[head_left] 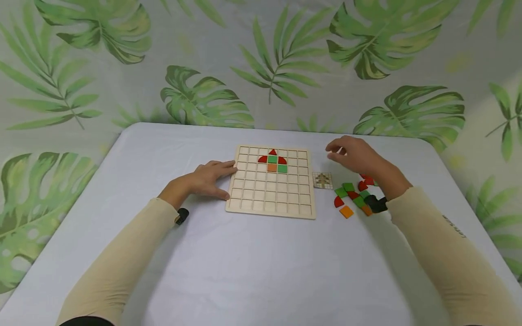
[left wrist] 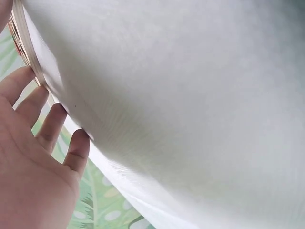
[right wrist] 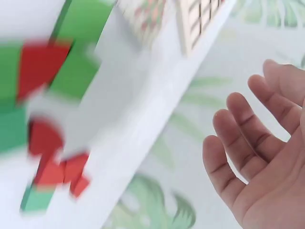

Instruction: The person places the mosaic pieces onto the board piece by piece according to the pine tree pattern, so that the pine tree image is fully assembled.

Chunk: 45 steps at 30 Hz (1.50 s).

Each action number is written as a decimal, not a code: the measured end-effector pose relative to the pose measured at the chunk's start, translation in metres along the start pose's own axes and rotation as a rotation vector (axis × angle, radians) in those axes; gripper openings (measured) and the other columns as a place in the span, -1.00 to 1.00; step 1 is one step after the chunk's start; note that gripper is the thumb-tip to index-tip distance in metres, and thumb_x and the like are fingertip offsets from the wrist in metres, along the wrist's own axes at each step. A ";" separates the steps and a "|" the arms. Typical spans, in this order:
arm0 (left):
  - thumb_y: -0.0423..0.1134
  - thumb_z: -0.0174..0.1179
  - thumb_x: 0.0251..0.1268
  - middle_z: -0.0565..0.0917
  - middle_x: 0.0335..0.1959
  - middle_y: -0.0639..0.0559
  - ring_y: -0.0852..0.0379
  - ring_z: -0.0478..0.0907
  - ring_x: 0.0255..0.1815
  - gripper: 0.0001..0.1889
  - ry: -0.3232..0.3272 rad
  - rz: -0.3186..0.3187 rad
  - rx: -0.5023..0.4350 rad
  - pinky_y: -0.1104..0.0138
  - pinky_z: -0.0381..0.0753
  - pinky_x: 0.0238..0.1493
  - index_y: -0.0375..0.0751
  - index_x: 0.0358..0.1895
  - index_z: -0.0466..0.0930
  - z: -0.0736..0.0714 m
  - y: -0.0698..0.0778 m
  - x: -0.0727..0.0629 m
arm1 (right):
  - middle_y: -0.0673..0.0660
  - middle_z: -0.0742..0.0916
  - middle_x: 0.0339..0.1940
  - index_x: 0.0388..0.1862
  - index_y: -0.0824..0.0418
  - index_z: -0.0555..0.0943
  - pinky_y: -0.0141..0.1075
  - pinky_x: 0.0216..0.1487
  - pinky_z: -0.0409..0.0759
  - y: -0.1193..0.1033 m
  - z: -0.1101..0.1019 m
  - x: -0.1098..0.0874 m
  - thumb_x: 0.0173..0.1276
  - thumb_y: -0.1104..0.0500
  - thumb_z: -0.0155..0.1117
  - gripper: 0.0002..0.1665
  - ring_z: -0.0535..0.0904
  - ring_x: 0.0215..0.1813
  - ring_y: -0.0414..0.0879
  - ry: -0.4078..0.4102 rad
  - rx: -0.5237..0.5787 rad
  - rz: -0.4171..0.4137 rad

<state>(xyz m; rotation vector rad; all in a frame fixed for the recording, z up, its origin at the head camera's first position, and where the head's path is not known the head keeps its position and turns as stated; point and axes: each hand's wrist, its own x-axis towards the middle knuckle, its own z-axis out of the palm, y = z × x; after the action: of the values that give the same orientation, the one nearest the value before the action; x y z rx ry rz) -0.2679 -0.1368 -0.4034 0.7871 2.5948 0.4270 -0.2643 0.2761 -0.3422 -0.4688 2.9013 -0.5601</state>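
Nearest: a loose orange square tile [head_left: 346, 212] just beside the loose pile of flat red, green and orange pieces [head_left: 359, 202], right of the board, partly hidden by the right arm. Best picked singly, by the edges, so neighbours don't drag. Left hand [head_left: 205, 179]: fingers spread wide, tips against the left edge of the pale wooden grid board [head_left: 266, 197] — good brace, I'd say; light pressure only, or the board could slide into the small square pattern card [head_left: 322, 180] just right of it. Card cells are too small to read here; check them before each pick. Placed pieces sit in the far rows: orange square piece [head_left: 272, 168] and green square piece [head_left: 282, 168] side by side, then another green square [head_left: 272, 159] between two red quarter-rounds [head_left: 263, 159], red triangle [head_left: 272, 152] farthest. Lower new ones from above, line up with the grooves, don't bump the set ones. Right hand [head_left: 355, 154] hovers beyond the card — fingers loosely bent, slightly apart, no piece visible.
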 end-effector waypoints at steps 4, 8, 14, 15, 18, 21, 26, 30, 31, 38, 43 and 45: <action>0.01 0.39 0.14 0.02 0.65 -0.03 -0.20 -0.02 0.63 -0.08 0.005 -0.006 0.010 -0.29 0.07 0.47 -0.06 0.56 0.15 0.001 0.001 0.001 | 0.35 0.64 0.12 0.21 0.30 0.57 0.11 0.06 0.57 0.022 -0.010 -0.017 0.48 0.14 0.15 -0.59 0.53 0.10 0.20 -0.005 -0.038 0.043; 0.02 0.37 0.16 0.01 0.66 -0.04 -0.21 -0.01 0.63 -0.08 0.007 -0.008 0.040 -0.29 0.10 0.45 -0.06 0.56 0.14 0.002 0.001 0.002 | 0.36 0.65 0.07 0.18 0.33 0.58 0.10 0.03 0.58 0.044 -0.007 -0.034 0.47 0.16 0.16 -0.61 0.54 0.05 0.20 -0.033 -0.053 0.043; 0.03 0.35 0.16 0.01 0.66 -0.05 -0.24 0.00 0.62 -0.11 0.005 0.014 0.060 -0.32 0.12 0.42 -0.05 0.55 0.17 0.003 -0.001 0.001 | 0.32 0.70 0.00 0.11 0.35 0.61 0.06 0.01 0.57 0.065 0.005 -0.053 0.42 0.23 0.21 -0.66 0.58 -0.01 0.16 -0.039 -0.065 0.019; 0.03 0.34 0.16 0.01 0.66 -0.05 -0.24 0.00 0.62 -0.11 0.005 0.015 0.061 -0.31 0.13 0.42 -0.04 0.56 0.17 0.004 -0.002 0.001 | 0.31 0.70 -0.01 0.10 0.35 0.62 0.04 0.00 0.58 0.067 0.007 -0.056 0.41 0.24 0.23 -0.67 0.59 -0.02 0.15 -0.036 -0.068 0.012; 0.04 0.32 0.16 0.00 0.66 -0.03 -0.23 -0.01 0.62 -0.11 0.005 0.023 0.063 -0.31 0.13 0.41 -0.04 0.56 0.15 0.004 -0.002 0.002 | 0.27 0.72 -0.05 0.07 0.35 0.64 -0.03 -0.05 0.59 0.070 0.011 -0.064 0.37 0.28 0.27 -0.68 0.60 -0.06 0.10 -0.019 -0.073 -0.003; 0.06 0.31 0.16 -0.01 0.66 0.00 -0.21 -0.03 0.63 -0.09 0.005 0.023 0.059 -0.29 0.12 0.43 -0.01 0.57 0.13 0.004 -0.002 0.002 | 0.23 0.74 -0.09 0.02 0.31 0.67 -0.07 -0.07 0.57 0.071 0.015 -0.072 0.34 0.31 0.30 -0.72 0.58 -0.09 0.07 -0.004 -0.079 -0.017; 0.08 0.32 0.14 -0.02 0.66 0.01 -0.21 -0.04 0.63 -0.08 0.006 0.018 0.052 -0.28 0.11 0.44 0.00 0.58 0.12 0.003 0.000 0.002 | 0.15 0.72 -0.07 -0.05 0.18 0.72 0.01 0.04 0.60 0.074 0.021 -0.081 0.34 0.35 0.23 -0.74 0.58 -0.03 0.06 -0.038 -0.061 -0.012; 0.08 0.32 0.15 -0.03 0.67 0.01 -0.21 -0.04 0.63 -0.08 0.005 0.026 0.051 -0.29 0.11 0.42 -0.01 0.57 0.12 0.002 0.001 0.003 | 0.15 0.70 -0.06 -0.04 0.17 0.72 0.09 0.09 0.60 0.078 0.027 -0.084 0.26 0.37 0.23 -0.68 0.58 0.00 0.07 -0.078 -0.079 0.018; 0.08 0.32 0.15 -0.03 0.67 0.01 -0.21 -0.04 0.63 -0.08 0.005 0.027 0.052 -0.30 0.11 0.42 -0.01 0.57 0.12 0.001 0.001 0.003 | 0.15 0.70 -0.06 -0.04 0.18 0.72 0.10 0.09 0.60 0.079 0.028 -0.084 0.23 0.36 0.25 -0.68 0.58 0.00 0.07 -0.082 -0.086 0.026; 0.08 0.34 0.14 -0.02 0.66 -0.01 -0.22 -0.04 0.63 -0.07 0.002 0.018 0.059 -0.31 0.11 0.42 -0.02 0.57 0.12 0.000 0.001 0.004 | 0.17 0.67 -0.09 -0.07 0.19 0.71 0.11 0.06 0.61 0.081 0.031 -0.083 0.18 0.32 0.39 -0.70 0.55 -0.05 0.07 -0.076 -0.078 0.013; 0.08 0.34 0.14 -0.02 0.66 -0.01 -0.23 -0.04 0.63 -0.07 -0.007 0.014 0.050 -0.31 0.10 0.43 -0.02 0.57 0.12 0.001 0.000 0.004 | 0.18 0.66 -0.10 -0.07 0.20 0.71 0.10 0.05 0.61 0.083 0.033 -0.081 0.20 0.28 0.42 -0.71 0.55 -0.05 0.06 -0.078 -0.079 0.002; 0.08 0.34 0.14 -0.02 0.66 -0.01 -0.23 -0.04 0.63 -0.07 -0.003 0.017 0.050 -0.31 0.10 0.43 -0.03 0.57 0.13 0.001 0.000 0.004 | 0.17 0.66 -0.10 -0.06 0.20 0.71 0.07 0.05 0.61 0.083 0.034 -0.081 0.20 0.28 0.42 -0.71 0.55 -0.05 0.05 -0.080 -0.090 -0.002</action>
<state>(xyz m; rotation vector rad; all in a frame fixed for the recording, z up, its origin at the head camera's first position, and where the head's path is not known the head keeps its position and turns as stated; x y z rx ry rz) -0.2704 -0.1343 -0.4056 0.8260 2.6068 0.3662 -0.2043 0.3646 -0.3981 -0.4942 2.8591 -0.4028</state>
